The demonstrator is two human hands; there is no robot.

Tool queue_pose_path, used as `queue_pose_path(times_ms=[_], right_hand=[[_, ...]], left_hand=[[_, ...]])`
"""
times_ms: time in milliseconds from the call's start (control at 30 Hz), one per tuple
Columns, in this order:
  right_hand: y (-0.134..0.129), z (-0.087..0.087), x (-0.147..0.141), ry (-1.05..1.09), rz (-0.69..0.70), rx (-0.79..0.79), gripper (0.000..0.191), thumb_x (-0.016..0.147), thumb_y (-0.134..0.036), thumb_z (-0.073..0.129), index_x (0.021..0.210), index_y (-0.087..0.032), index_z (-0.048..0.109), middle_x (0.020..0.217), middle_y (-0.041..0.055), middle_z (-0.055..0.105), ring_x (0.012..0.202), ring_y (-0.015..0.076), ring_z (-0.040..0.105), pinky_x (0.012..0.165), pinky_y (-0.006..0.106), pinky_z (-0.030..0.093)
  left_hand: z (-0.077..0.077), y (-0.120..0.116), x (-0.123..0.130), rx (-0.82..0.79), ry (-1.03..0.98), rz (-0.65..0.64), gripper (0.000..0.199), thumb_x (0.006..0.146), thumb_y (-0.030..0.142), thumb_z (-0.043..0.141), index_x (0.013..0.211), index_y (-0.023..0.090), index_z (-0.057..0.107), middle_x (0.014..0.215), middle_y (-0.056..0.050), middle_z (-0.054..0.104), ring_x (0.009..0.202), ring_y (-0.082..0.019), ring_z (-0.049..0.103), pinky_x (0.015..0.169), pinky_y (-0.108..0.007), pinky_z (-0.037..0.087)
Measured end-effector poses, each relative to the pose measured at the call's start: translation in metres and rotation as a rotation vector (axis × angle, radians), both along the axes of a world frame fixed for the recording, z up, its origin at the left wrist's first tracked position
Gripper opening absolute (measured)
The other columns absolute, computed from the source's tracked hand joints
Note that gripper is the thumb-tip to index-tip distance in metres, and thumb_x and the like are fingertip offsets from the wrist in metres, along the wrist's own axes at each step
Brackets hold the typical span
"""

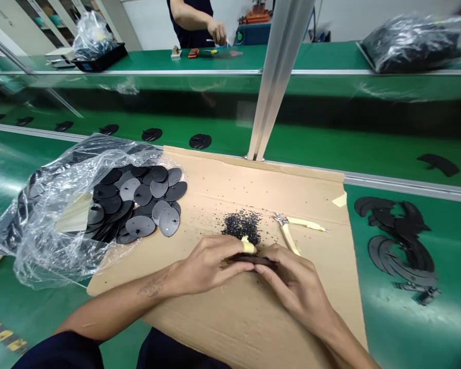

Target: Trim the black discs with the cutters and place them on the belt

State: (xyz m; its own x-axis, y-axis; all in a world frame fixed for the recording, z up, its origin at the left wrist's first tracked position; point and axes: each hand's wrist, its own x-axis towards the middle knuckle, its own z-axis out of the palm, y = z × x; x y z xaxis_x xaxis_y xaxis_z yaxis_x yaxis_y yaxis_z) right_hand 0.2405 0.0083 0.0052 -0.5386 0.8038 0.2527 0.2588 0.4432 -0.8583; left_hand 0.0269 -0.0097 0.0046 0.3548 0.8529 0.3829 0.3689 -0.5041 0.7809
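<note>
Between my two hands, a dark flat plastic part [253, 260] is held nearly edge-on over the cardboard. My left hand [211, 261] pinches its left end, and a finger there carries a yellow tape wrap [248, 245]. On the other end, my right hand [295, 279] grips with thumb below and fingers behind. Just beyond lies a heap of small black plastic bits [241, 225]. A pair of nippers [292, 230] with yellow-wrapped handles rests open to the right of the heap. Many black oval discs [142, 197] spill from a clear plastic bag [57, 220] at left.
Curved black parts [401, 236] are stacked on the green table right of the cardboard sheet [315, 307]. A metal post [274, 82] rises behind it. Several black parts lie along the green belt [230, 130]. Across it, a co-worker's hand [217, 32] is above the far bench.
</note>
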Motion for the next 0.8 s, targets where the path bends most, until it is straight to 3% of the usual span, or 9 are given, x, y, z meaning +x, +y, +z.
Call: queue_pose_path(times_ms=[200, 400, 800], right_hand=[[-0.0024, -0.0035, -0.0019, 0.158, 0.029, 0.178, 0.021, 0.091, -0.006, 0.057, 0.103, -0.021, 0.063, 0.095, 0.008, 0.068, 0.088, 0.0195, 0.068, 0.073, 0.032, 0.058], [-0.003, -0.0057, -0.0047, 0.114, 0.05, 0.126, 0.02, 0.089, -0.005, 0.056, 0.1, -0.021, 0.061, 0.099, 0.0088, 0.067, 0.09, 0.0198, 0.068, 0.072, 0.032, 0.058], [-0.0015, 0.0008, -0.0041, 0.033, 0.118, 0.108, 0.019, 0.09, -0.005, 0.052, 0.095, -0.022, 0.059, 0.095, 0.0082, 0.067, 0.083, 0.0182, 0.067, 0.067, 0.03, 0.056]], left_hand=[[0.0012, 0.0021, 0.0003, 0.016, -0.159, -0.043, 0.027, 0.089, 0.031, 0.072, 0.109, 0.014, 0.07, 0.089, -0.009, 0.073, 0.081, -0.017, 0.067, 0.071, -0.029, 0.056], [0.0019, 0.0015, -0.0023, 0.051, -0.115, -0.099, 0.026, 0.091, 0.018, 0.068, 0.117, 0.014, 0.066, 0.1, -0.012, 0.073, 0.091, -0.018, 0.068, 0.08, -0.032, 0.057], [0.0018, 0.0001, -0.0037, 0.115, -0.093, -0.106, 0.024, 0.091, 0.016, 0.067, 0.115, 0.015, 0.067, 0.097, -0.011, 0.075, 0.085, -0.017, 0.07, 0.075, -0.031, 0.058]])
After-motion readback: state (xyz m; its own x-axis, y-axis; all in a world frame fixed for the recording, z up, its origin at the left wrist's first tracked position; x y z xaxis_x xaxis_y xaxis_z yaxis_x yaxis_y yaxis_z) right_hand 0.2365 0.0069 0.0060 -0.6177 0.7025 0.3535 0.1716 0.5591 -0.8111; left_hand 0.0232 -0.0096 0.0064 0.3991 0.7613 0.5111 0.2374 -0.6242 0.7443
